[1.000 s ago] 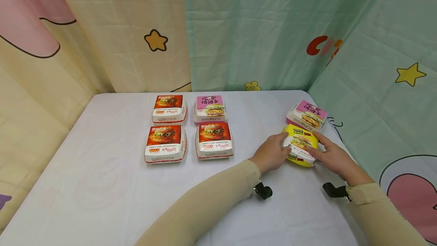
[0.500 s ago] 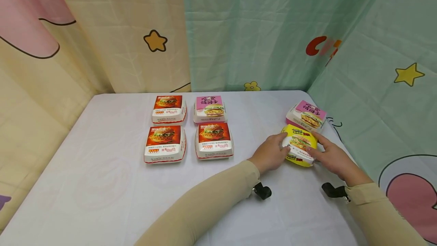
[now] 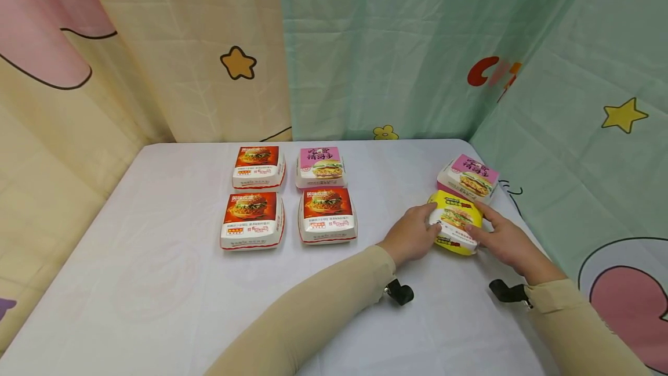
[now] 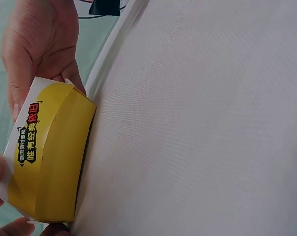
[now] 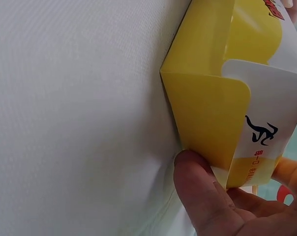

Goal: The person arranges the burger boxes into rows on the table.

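Observation:
Both hands hold a yellow-and-white burger box (image 3: 455,220) near the right edge of the table, one on each side. My left hand (image 3: 411,235) grips its left side, and my right hand (image 3: 507,243) grips its right side with the thumb near the top. In the left wrist view, the box (image 4: 50,152) has its printed face up and its lower edge close to the cloth. The right wrist view shows fingers at the lower end of the box (image 5: 207,113). Just behind it sits a pink-and-white burger box (image 3: 469,177), turned at an angle.
To the left, burger boxes form two rows: red-and-white ones (image 3: 259,167) (image 3: 253,220) (image 3: 327,215) and a pink one (image 3: 320,167). They stand on a white-covered table (image 3: 156,283). Patterned curtains (image 3: 386,45) hang behind and at the sides.
The yellow box and both hands have shifted slightly to the left, with the grip unchanged. The other boxes stay where they were.

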A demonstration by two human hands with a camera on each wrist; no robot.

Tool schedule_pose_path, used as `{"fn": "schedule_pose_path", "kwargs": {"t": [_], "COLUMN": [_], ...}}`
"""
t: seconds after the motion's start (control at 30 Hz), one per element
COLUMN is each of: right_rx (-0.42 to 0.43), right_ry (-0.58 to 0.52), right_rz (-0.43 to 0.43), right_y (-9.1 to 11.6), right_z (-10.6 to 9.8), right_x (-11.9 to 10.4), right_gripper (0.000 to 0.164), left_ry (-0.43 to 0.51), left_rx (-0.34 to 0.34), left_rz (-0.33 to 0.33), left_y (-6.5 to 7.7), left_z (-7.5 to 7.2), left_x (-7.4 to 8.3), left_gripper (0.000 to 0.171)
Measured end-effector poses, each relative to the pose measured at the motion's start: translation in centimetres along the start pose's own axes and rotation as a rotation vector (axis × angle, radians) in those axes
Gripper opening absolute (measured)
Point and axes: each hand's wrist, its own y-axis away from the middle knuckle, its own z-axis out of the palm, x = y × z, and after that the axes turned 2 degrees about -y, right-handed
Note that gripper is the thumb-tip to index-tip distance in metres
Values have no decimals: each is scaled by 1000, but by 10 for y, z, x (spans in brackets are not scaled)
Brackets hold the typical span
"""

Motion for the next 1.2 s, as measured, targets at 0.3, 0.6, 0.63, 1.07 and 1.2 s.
{"fn": "schedule_pose_path", "kwargs": {"t": [0.3,0.6,0.63,1.07,1.2], "right_rx": [43,130,142,65,50], "right_ry": [31,81,86,70,84], "right_rz": [-45,-102,-119,-225,-243], "right_y": [-8,-21,-23,-37,-42], "right_z": [7,15,17,23,24], "right_x": [-12,-32,-34,-55,-59], "right_gripper": [87,82,81,89,90], "left_ry": [19,37,40,148,174], "left_rx": [40,107,115,199,217], "left_rz": [-27,-111,-119,-224,-237], "left_y": [0,-1,-1,-1,-2], "left_z": [-6,-14,-14,-20,-21], "left_x": [-4,-9,-10,-16,-18], "left_gripper": [57,56,56,58,58]}}
